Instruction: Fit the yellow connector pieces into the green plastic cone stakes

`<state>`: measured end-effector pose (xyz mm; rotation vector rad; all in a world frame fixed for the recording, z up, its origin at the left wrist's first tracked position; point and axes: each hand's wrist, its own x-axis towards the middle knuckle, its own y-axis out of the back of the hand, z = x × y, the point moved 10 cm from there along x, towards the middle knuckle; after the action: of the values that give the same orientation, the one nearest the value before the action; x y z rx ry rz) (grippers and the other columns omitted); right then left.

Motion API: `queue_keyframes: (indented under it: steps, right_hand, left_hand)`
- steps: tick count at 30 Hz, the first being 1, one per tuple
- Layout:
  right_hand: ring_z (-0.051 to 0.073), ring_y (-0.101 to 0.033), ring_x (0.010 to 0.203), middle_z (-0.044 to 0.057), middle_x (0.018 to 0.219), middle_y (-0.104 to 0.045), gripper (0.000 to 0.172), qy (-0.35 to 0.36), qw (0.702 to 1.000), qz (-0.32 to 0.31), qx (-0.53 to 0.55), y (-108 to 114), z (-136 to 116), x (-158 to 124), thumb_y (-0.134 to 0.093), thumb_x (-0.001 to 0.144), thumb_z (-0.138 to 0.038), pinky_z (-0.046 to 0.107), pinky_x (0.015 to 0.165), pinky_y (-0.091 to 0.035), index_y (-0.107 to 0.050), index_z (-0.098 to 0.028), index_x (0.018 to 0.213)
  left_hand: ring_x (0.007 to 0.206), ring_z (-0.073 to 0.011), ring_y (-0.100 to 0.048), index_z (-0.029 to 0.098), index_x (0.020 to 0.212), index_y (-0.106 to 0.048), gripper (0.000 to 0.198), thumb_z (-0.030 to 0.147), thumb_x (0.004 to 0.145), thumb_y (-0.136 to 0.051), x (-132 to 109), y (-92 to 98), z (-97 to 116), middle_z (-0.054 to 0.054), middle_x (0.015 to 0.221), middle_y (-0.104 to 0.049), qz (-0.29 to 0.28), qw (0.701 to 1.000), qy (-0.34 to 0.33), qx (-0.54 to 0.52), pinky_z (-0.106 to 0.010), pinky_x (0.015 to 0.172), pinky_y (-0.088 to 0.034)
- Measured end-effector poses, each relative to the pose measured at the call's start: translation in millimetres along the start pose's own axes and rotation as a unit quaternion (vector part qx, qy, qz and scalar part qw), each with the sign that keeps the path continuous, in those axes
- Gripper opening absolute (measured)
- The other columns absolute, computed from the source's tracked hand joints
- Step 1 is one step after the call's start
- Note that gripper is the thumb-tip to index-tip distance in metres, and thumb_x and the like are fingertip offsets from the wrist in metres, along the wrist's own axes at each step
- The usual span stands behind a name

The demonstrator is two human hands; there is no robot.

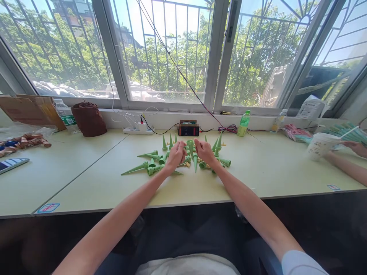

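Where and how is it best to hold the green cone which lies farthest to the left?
Probably by the middle of the green cone, pinched across its slender body, with the left hand coming from the left. It lies on its side, its tip pointing left, away from the other cones, while its wide end is near them.

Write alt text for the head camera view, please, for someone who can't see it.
A person's left hand and right hand, both curled, are close together over scattered green plastic cones on a pale table; whether they hold anything is unclear. Behind are a dark screen and green bottle, below barred windows; another person's hand shows far right.
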<state>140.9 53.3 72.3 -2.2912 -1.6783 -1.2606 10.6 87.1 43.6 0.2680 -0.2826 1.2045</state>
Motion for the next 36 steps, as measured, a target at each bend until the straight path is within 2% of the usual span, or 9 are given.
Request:
queue_keyframes:
  steps: [2,4,7,11,16,27,36]
  right_hand:
    - [0.011,-0.038,0.052,-0.002,0.049,-0.042,0.060,0.012,1.000,-0.017,0.001,-4,-3,-1,-0.028,0.095,-0.064,0.026,0.057,-0.031,-0.038,-0.020,0.055]
    - [0.011,-0.039,0.052,-0.002,0.049,-0.043,0.060,0.024,0.999,-0.037,0.002,-9,-7,-2,-0.028,0.095,-0.063,0.026,0.058,-0.031,-0.039,-0.020,0.055]
    - [0.011,-0.041,0.053,-0.002,0.049,-0.044,0.060,0.030,0.998,-0.060,0.008,-14,-9,-4,-0.028,0.095,-0.064,0.025,0.058,-0.032,-0.039,-0.020,0.055]
    - [0.011,-0.042,0.053,-0.002,0.049,-0.047,0.059,0.021,0.998,-0.063,0.011,-14,-6,-3,-0.028,0.095,-0.063,0.024,0.059,-0.033,-0.039,-0.020,0.057]
    - [0.012,-0.042,0.054,-0.002,0.051,-0.047,0.056,0.010,0.998,-0.060,-0.003,-11,-3,-2,-0.026,0.096,-0.061,0.024,0.060,-0.034,-0.040,-0.021,0.060]
    - [0.012,-0.041,0.055,-0.002,0.050,-0.040,0.059,-0.011,0.998,-0.058,-0.011,-8,-2,-3,-0.023,0.093,-0.068,0.025,0.057,-0.032,-0.037,-0.021,0.060]
    - [0.012,-0.040,0.053,-0.002,0.048,-0.039,0.061,-0.027,0.998,-0.048,-0.016,-5,2,-2,-0.023,0.092,-0.070,0.026,0.056,-0.031,-0.035,-0.021,0.058]
  left_hand:
    - [0.028,-0.0078,-0.036,0.019,0.085,-0.048,0.040,0.057,0.094,-0.040,0,-1.7,-6,0.006,0.047,-0.049,-0.011,0.999,0.035,-0.021,-0.020,0.029,-0.024]
    - [0.026,-0.0082,-0.034,0.020,0.077,-0.044,0.043,0.058,0.093,-0.038,-2,-4.6,-11,0.004,0.043,-0.050,-0.024,0.997,0.069,-0.028,-0.020,0.029,-0.022]
    - [0.026,-0.0085,-0.036,0.020,0.073,-0.039,0.047,0.062,0.092,-0.036,-5,-10.6,-15,0.000,0.045,-0.055,-0.050,0.993,0.103,-0.035,-0.021,0.030,-0.025]
    - [0.030,-0.0108,-0.044,0.020,0.079,-0.040,0.045,0.064,0.089,-0.042,-6,-16.1,-16,-0.003,0.057,-0.064,-0.074,0.988,0.118,-0.071,-0.024,0.032,-0.035]
    - [0.036,-0.0133,-0.053,0.020,0.084,-0.041,0.046,0.065,0.085,-0.050,-5,-19.8,-16,-0.005,0.072,-0.068,-0.095,0.983,0.111,-0.107,-0.026,0.033,-0.040]
    - [0.042,-0.0100,-0.057,0.020,0.098,-0.046,0.048,0.063,0.081,-0.059,-7,-17.1,-3,-0.005,0.086,-0.069,-0.097,0.990,0.070,-0.077,-0.022,0.035,-0.041]
    - [0.042,-0.0090,-0.057,0.020,0.106,-0.049,0.050,0.058,0.079,-0.065,-7,-13.9,6,0.002,0.075,-0.057,-0.079,0.996,0.025,-0.040,-0.020,0.036,-0.042]
